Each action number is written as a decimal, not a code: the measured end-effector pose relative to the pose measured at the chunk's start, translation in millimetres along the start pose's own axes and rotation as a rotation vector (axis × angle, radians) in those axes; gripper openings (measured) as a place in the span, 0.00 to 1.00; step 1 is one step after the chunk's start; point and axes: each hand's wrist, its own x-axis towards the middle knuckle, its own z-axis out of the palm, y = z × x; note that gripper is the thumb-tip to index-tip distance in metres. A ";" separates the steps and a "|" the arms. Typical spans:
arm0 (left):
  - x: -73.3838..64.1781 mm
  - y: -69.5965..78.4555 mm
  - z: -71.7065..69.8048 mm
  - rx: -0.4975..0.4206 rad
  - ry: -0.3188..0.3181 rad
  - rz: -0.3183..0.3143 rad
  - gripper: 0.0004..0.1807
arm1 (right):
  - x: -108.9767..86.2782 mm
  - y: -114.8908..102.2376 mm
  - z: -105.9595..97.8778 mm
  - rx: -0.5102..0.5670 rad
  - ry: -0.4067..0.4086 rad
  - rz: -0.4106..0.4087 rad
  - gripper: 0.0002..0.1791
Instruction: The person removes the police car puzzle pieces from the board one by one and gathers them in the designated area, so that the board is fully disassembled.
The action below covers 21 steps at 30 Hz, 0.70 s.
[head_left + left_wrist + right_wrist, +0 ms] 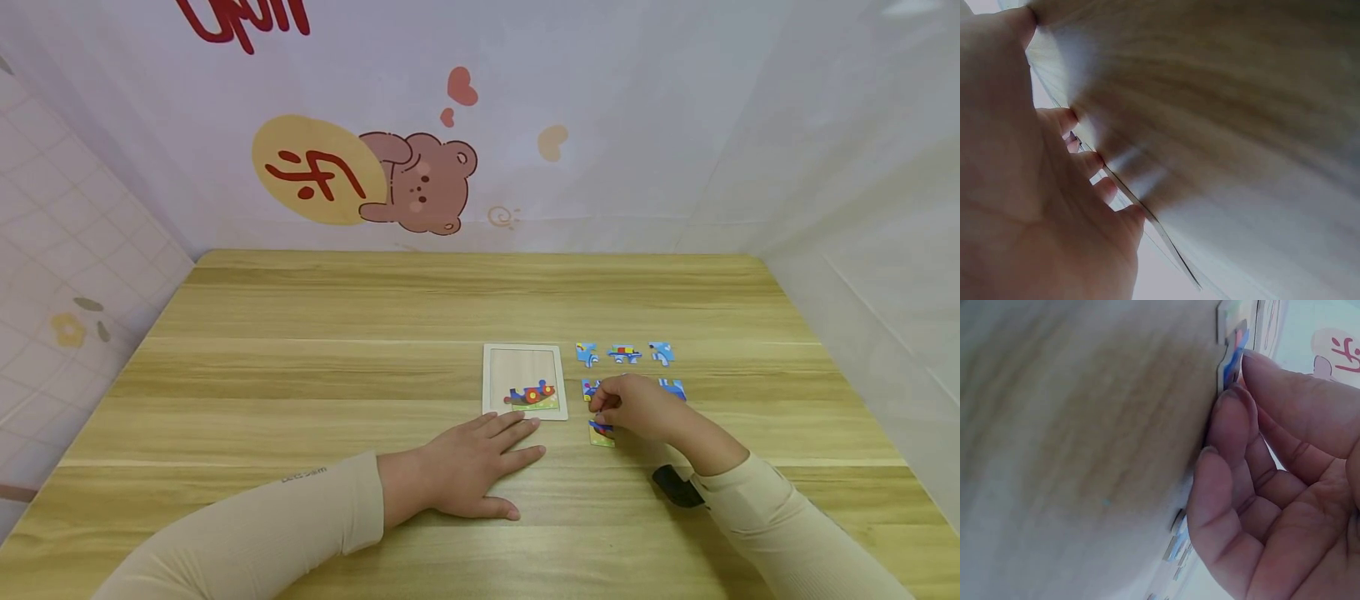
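A wooden puzzle tray (525, 354) with a pale rim lies on the table, and a few joined pieces (534, 396) showing a red and blue train on grass fill its lower right. My left hand (480, 467) lies with fingers spread, its fingertips at the tray's near edge; in the left wrist view they touch that edge. To the right of the tray, my right hand (641, 408) pinches a puzzle piece (602, 433) with blue, red and green on it. The right wrist view shows this piece (1231, 367) between thumb and index fingertips.
Beyond the right hand, a row of loose blue pieces (625, 353) lies on the table. Another row, with one piece (673, 388) at its right end, is partly hidden by that hand. A white curtain (600, 167) with a printed bear stands behind the table.
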 end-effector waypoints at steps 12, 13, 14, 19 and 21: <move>-3.9 0.6 3.1 0.002 0.015 0.001 0.41 | 6.9 -17.3 -0.5 0.020 0.108 0.022 0.02; -4.1 0.6 3.2 0.005 0.016 0.001 0.41 | 8.7 -20.0 -0.4 0.019 0.113 0.014 0.02; -4.2 0.6 3.3 0.007 0.018 0.002 0.41 | 10.5 -22.6 0.0 0.014 0.118 0.007 0.02; -4.7 0.8 4.4 0.021 0.030 0.013 0.41 | 19.0 -33.7 4.5 -0.016 0.124 -0.030 0.03; -5.4 0.8 5.1 0.024 0.033 0.015 0.41 | 22.0 -37.5 6.9 -0.017 0.118 -0.033 0.04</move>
